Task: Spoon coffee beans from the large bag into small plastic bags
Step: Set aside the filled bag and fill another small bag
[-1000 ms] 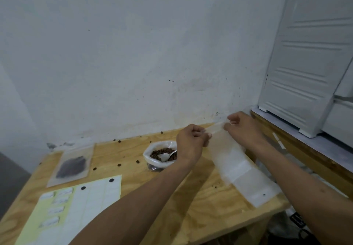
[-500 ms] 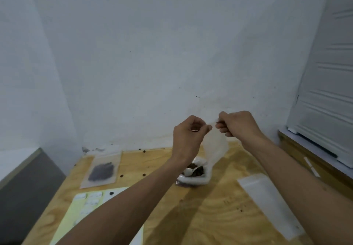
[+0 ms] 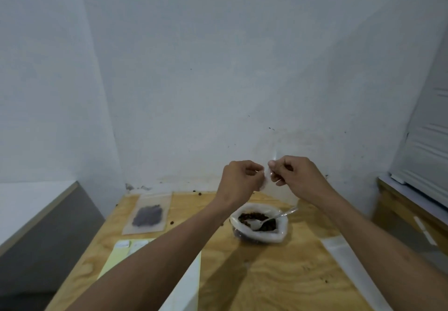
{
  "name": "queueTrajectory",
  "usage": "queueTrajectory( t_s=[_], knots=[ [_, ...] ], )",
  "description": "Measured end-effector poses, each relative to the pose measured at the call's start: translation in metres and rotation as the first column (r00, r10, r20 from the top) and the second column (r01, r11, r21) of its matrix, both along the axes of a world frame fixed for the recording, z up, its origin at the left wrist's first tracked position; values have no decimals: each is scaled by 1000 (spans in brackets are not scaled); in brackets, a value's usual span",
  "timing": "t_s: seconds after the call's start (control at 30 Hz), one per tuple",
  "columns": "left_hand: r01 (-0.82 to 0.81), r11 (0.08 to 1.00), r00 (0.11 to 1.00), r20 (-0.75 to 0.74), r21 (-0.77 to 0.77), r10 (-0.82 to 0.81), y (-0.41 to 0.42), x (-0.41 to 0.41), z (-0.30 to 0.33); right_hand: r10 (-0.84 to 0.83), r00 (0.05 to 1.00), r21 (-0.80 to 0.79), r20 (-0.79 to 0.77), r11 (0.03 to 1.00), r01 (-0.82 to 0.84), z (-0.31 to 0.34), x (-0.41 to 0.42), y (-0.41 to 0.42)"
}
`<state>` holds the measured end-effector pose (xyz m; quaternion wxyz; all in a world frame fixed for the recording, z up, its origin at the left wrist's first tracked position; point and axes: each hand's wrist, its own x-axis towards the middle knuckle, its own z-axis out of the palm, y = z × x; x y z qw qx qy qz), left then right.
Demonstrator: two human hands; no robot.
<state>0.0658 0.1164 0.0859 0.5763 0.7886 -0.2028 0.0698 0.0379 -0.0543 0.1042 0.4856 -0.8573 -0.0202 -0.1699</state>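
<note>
Both hands, the left hand [image 3: 242, 181] and the right hand [image 3: 294, 173], pinch a small bag [image 3: 266, 182] to open it. Next, grab the spoon [image 3: 271, 220] in the big bag [image 3: 260, 223] below.

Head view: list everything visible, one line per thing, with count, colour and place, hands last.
Pale plywood table: one, tan, against the white wall.
Large white plastic bag of coffee beans: one, open, table centre.
Metal spoon: one, silver, resting in the large bag.
Filled clear pouch: one, dark contents, flat at back left.
Yellow label sheet: one, front left.
Stack of empty clear bags: white-clear, front right.
Loose beans: several, brown, scattered.
Small clear plastic bag: one, pinched between both hands.
Left hand: pinches it.
Right hand: pinches it.
</note>
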Motion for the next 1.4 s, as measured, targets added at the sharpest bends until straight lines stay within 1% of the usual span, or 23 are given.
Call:
queueTrajectory(
  t_s=[0.1,0.13,0.2,0.27,0.33,0.47,0.53,0.63,0.77,0.8,0.87,0.93,1.03,1.1,1.17,1.23,1.27,1.33,1.4],
  knots=[
    [8,998,1000,16,66,-9,3,2,0,9,999,-109,-33,994,-13,-3,1,1],
    [3,997,1000,29,73,-6,3,2,-1,3,999,-120,-33,993,-7,-4,1,2],
    [-33,997,997,70,72,28,3,2,0,-18,999,-61,-32,998,16,-5,1,6],
    [-59,998,995,76,36,57,2,0,1,-35,999,-11,-37,999,35,-6,1,10],
    [-68,998,997,37,-10,68,1,1,2,-40,999,15,-34,999,41,-6,-1,14],
    [-49,997,997,-54,-67,46,2,5,-1,-32,999,128,-18,991,34,-7,0,14],
    [-68,995,995,-74,-70,63,2,5,-2,-38,999,114,-35,993,41,-6,2,15],
    [-146,986,985,-102,-81,137,-1,1,-4,-54,997,72,-53,996,58,-7,2,21],
    [-257,960,956,-170,-107,237,-7,-5,-5,-125,992,-32,-32,992,124,-8,2,35],
    [-296,946,943,-196,-131,268,-7,-6,-4,-152,988,-26,-37,988,151,-10,3,36],
    [-358,913,921,-240,-199,308,-5,-5,-1,-183,982,37,-55,982,185,-13,4,35],
    [-353,910,924,-235,-220,302,-1,-5,2,-193,979,52,-70,979,197,-15,5,33],
    [-217,965,973,-111,-147,202,2,-12,-2,-174,979,84,-105,980,183,-8,6,33],
    [-143,983,989,-41,-116,139,3,-14,-7,-154,981,117,-119,979,168,-4,9,31],
    [-92,987,996,-25,-129,90,7,-12,-7,-126,987,124,-96,983,137,-1,13,28],
    [-44,995,999,0,-91,45,12,-8,-5,-101,992,101,-73,989,108,0,16,24],
    [-26,999,999,44,-28,27,15,-5,-4,-101,993,82,-60,991,106,1,18,22],
    [-26,980,985,175,195,-9,21,3,-6,-78,995,78,-64,993,83,2,18,21],
    [-69,900,948,309,430,-75,26,14,-5,-7,998,88,-64,996,13,2,20,21]
  ],
)
